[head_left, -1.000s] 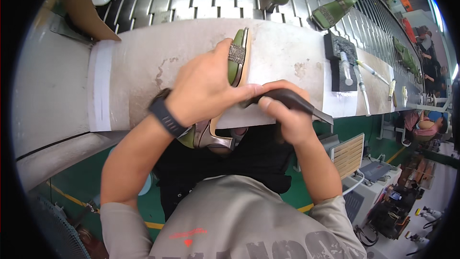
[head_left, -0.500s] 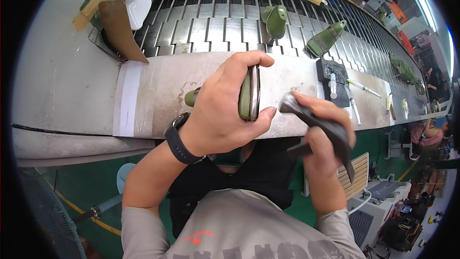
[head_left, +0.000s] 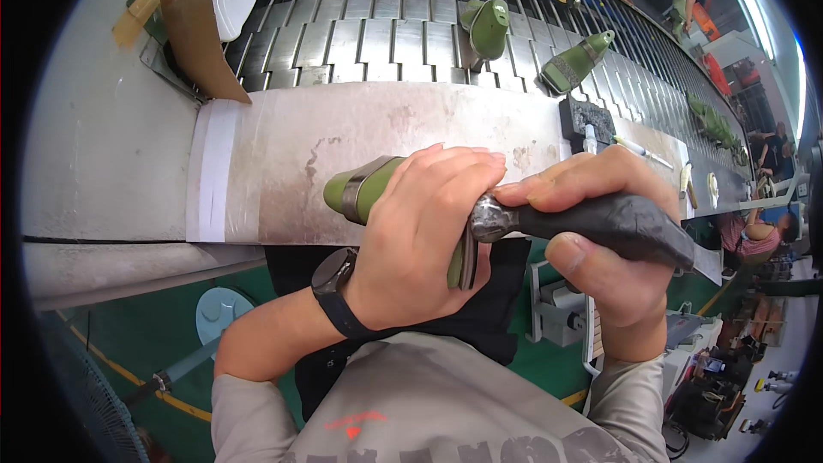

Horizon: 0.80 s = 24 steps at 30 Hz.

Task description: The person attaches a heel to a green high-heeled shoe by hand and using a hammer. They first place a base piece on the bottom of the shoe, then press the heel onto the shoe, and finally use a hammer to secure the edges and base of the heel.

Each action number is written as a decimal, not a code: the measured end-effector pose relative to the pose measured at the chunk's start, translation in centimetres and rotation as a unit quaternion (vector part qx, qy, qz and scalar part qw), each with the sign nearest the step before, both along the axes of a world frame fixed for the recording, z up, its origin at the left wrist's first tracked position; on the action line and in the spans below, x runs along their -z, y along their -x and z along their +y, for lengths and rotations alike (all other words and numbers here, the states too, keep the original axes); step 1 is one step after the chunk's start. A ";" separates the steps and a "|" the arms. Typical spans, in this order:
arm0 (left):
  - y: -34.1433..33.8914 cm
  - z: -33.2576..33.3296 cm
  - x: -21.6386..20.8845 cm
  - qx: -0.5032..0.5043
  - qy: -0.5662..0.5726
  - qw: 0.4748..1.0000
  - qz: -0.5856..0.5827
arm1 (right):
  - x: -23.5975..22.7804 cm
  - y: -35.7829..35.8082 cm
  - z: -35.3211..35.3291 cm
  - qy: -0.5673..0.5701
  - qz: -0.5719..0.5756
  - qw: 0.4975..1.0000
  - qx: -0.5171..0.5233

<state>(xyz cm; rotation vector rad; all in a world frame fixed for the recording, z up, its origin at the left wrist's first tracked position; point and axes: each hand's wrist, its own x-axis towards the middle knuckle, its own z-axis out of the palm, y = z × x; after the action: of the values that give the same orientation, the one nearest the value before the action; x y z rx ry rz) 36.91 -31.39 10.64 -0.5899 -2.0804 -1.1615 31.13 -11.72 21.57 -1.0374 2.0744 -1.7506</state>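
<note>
My left hand is wrapped over a green shoe last, which has a dark strap round its toe. The toe points left, and the hand hides much of the last's middle. At its right end a layered edge shows below my fingers. My right hand grips a dark shoemaker's hammer by its head, thumb below and fingers above. The hammer's shiny rounded face meets the last's end beside my left fingertips; whether it presses there I cannot tell.
Beyond the pale worktop runs a metal slat conveyor with several green lasts, one of them here. A black foam block with a syringe beside it lies at right. A cardboard flap stands at left. People work at far right.
My left hand has come nearer and turned the last, so more of its toe shows. My right hand has levelled the hammer and brought its face against or close to the last's end.
</note>
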 end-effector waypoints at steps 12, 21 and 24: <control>-4.7 -2.3 14.3 -0.222 0.203 0.953 0.030 | 14.1 -8.6 0.4 0.021 -0.146 0.987 0.067; -4.3 -2.0 15.5 -0.254 0.164 0.952 0.052 | 16.0 -7.7 0.7 0.007 -0.060 0.998 0.023; -4.5 -2.1 15.6 -0.258 0.166 0.950 0.050 | 14.7 -5.0 0.4 0.019 -0.060 0.998 0.010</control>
<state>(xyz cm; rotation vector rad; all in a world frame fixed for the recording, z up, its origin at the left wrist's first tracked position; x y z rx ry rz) 41.38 -33.51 -4.99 -0.2159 -2.1739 -0.4794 36.18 -11.32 6.82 -0.9022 1.9927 -1.8213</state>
